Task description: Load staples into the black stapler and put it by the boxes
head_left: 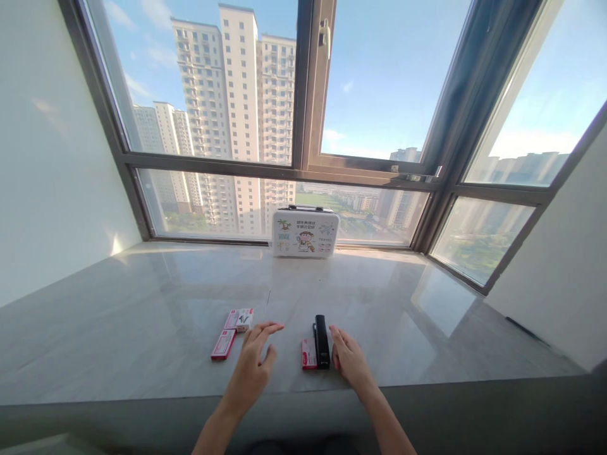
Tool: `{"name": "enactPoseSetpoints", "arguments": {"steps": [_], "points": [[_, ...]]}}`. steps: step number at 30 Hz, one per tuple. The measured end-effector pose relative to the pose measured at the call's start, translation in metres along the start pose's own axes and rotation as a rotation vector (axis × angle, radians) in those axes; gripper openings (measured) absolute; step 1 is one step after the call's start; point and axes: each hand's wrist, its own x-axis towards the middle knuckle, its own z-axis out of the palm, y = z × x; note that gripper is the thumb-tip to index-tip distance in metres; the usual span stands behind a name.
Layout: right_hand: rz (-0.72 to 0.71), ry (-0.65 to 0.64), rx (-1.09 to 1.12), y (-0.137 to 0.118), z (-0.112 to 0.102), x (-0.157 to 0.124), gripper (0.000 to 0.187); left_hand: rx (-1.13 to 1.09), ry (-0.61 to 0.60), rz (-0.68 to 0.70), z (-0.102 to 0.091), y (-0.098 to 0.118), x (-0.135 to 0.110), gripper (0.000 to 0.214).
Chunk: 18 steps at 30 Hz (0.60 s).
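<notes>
we see the black stapler (322, 341) lying lengthwise on the grey ledge (142, 303), in front of us and a little right of the middle, with a red and white box (308, 354) just beside it on the left. our right hand (349, 361) is on the stapler's other side, its fingers curled in; we cannot tell whether they touch the stapler or whether they are pressed together on anything. our left hand (256, 360) has its fingers stretched out towards the stapler and its thumb apart from them, with nothing in its grasp, in the space between the stapler and a little group of boxes.

in that group, we have a pink-edged box (222, 344) nearest to us, a second flat box (231, 318) behind it, and a small white box (244, 319) with a dark picture on top, near our left fingertips.

farther back, a white case (306, 234) with cartoon drawings and a dark handle stands upright close to the window (303, 126). through the glass we see tall pale buildings (241, 88), green ground and blue sky.
</notes>
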Motion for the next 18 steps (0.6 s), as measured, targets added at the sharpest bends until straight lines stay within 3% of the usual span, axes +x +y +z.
{"name": "enactPoseSetpoints", "arguments": {"steps": [2,4,8,12,16,18], "points": [[0.007,-0.008,0.008,0.001,0.000,0.002,0.069,0.147,0.134,-0.049,-0.029,-0.032,-0.010,0.044],[0.016,-0.028,0.012,0.002,-0.001,0.004,0.069,0.317,0.170,-0.138,-0.056,-0.065,-0.023,0.044],[0.032,-0.111,0.032,0.002,-0.001,0.006,0.070,0.482,0.014,-0.258,-0.084,-0.105,-0.047,0.041],[0.029,-0.171,0.018,0.000,-0.003,0.004,0.073,0.431,-0.097,-0.242,-0.080,-0.100,-0.049,0.048],[0.028,-0.179,0.013,-0.005,-0.004,-0.002,0.073,0.291,-0.197,-0.153,-0.067,-0.084,-0.034,0.071],[0.023,-0.178,0.024,-0.007,-0.004,-0.004,0.071,0.211,-0.251,-0.119,-0.058,-0.076,-0.025,0.073]]}}
